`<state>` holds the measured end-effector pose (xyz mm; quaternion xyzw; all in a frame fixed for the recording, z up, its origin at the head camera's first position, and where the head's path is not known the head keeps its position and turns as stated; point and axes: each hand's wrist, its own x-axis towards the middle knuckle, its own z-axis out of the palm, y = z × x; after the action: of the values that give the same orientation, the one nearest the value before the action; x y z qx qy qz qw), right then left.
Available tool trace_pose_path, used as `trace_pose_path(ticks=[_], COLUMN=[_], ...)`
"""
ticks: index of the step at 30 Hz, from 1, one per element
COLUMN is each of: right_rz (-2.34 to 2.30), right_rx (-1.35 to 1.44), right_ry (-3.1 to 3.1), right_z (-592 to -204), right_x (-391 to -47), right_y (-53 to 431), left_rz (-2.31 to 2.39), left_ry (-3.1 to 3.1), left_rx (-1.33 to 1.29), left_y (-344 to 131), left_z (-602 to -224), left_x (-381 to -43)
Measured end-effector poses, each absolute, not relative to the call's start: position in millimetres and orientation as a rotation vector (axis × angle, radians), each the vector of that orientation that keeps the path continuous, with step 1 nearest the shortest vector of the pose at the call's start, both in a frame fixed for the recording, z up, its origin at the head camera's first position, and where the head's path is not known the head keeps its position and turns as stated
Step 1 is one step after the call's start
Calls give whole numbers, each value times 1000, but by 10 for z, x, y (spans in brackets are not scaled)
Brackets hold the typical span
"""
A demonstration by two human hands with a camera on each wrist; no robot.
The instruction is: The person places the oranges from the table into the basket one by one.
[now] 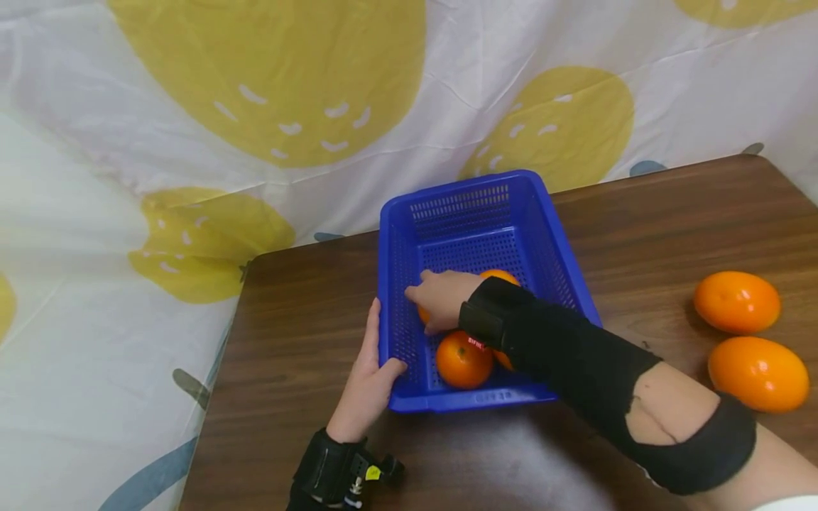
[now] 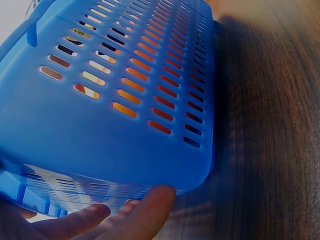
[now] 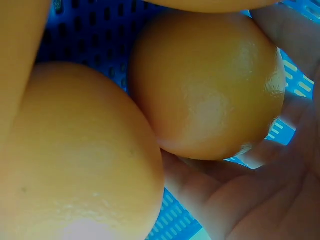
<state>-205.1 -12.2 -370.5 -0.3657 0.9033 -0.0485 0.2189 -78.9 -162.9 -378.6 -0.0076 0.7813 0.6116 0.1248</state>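
Note:
A blue plastic basket (image 1: 473, 402) with slotted walls stands on the table, several oranges in its near half. My left hand (image 1: 366, 390) grips its left side near the front corner, thumb over the rim and fingers along the outer wall. Inside the basket, my right hand (image 1: 445, 299) has its fingers curled round an orange (image 3: 207, 85), which the hand mostly hides in the head view. Close to it lie a front orange (image 1: 464, 360) with a small red label by its edge and a farther orange (image 1: 500, 275). Another is partly covered by the right wrist.
Two more oranges, one behind (image 1: 738, 302) and one in front (image 1: 758, 374), lie on the brown wooden table (image 1: 300, 319) to the right of the basket. A white cloth with yellow fruit print (image 1: 332, 85) hangs along the table's back edge.

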Motion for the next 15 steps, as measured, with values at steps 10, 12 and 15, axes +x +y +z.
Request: trace_pose_path(ticks=[10, 12, 15], right_rz=[-139, -139, -141], right_rx=[-975, -963, -960], right_ry=[2504, 2505, 2508], right_z=[-3621, -3611, -3603], right_x=[-2008, -2006, -2007], right_y=[-108, -99, -87], left_rz=[1800, 1807, 1815], left_ry=[2269, 2264, 2261], left_rx=[-2, 0, 2], left_y=[-1633, -1645, -1672], left_z=[-3791, -3811, -3879], left_x=[-788, -795, -818])
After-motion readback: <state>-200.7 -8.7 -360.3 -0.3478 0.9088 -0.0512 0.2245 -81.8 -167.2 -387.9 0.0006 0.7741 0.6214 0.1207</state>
